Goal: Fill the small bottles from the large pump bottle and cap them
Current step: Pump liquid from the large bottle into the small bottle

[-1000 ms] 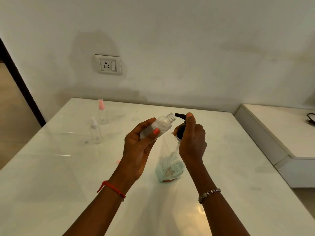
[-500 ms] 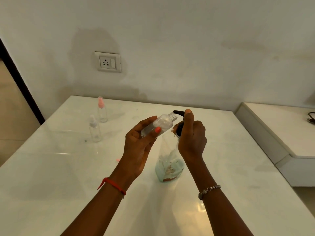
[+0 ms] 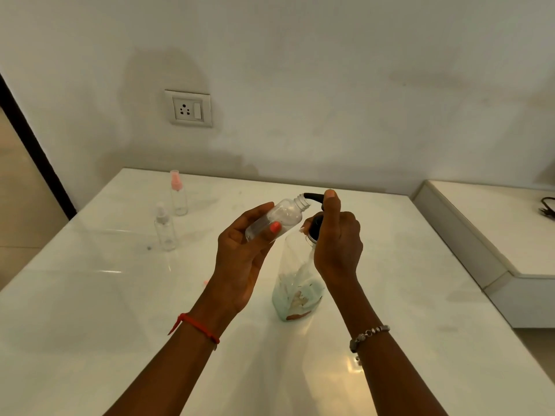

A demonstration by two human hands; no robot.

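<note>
Holding the small bottle point(image 3: 276, 219), the left hand point(image 3: 243, 256) has its fingers wrapped round the body. It's uncapped & tilted so the open neck meets the spout point(image 3: 312, 196). (A)
And the R? (B)
The right hand point(image 3: 338, 244) grips the pump bottle point(image 3: 295, 283) at the collar, thumb on top of the pump head. Prob. so one of the hands can steady & press in one go. (A)
Where's it standing? (B)
Upright on the bench point(image 3: 90, 295), betw. both forearms. The small one looks nearly empty, so I'd say filling's barely begun. (A)
Others? (B)
The pink-topped spray bottle point(image 3: 178, 193) & clear-topped spray bottle point(image 3: 164, 228) stand far left, tops on, well apart from the work. Parked out of the way, I'd guess. (A)
Any writing? (B)
There's a teal label w/ a brownish picture low on the pump bottle, no text legible. Small ones show no labels. The wall socket point(image 3: 188, 109) behind has nothing readable. (A)
</note>
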